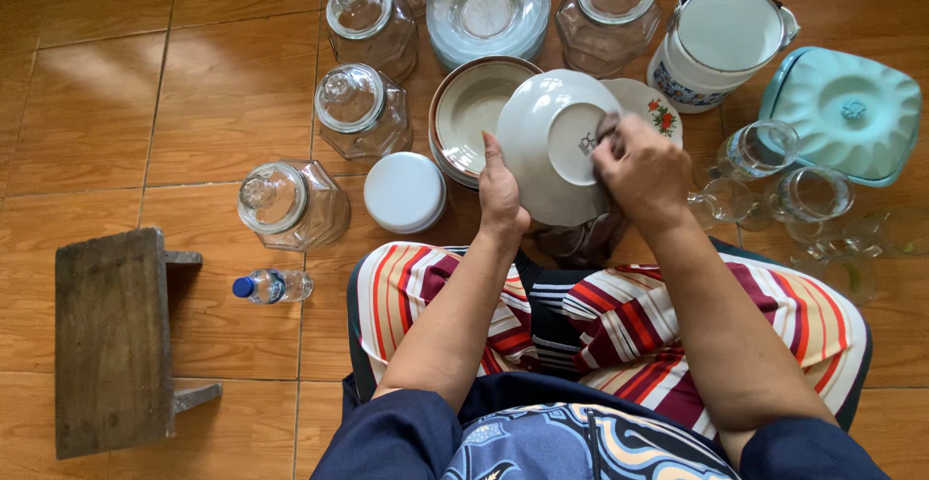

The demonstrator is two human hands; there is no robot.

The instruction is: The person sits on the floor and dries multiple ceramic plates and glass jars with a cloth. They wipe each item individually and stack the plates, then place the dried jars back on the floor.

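Warm orange-brown floor tiles [116,103] spread across the whole view, dark grout lines crossing them. Soft daylight falls in a pale patch at upper left. A worn wooden stool [111,340] sits at left.

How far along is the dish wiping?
Done: cannot tell; nothing marks any dish as wiped. In hand: left hand holds the white ceramic bowl tilted up, right hand presses a dark cloth on its underside. Possibly left: brown-rimmed plate stack, lidded glass jars, drinking glasses.
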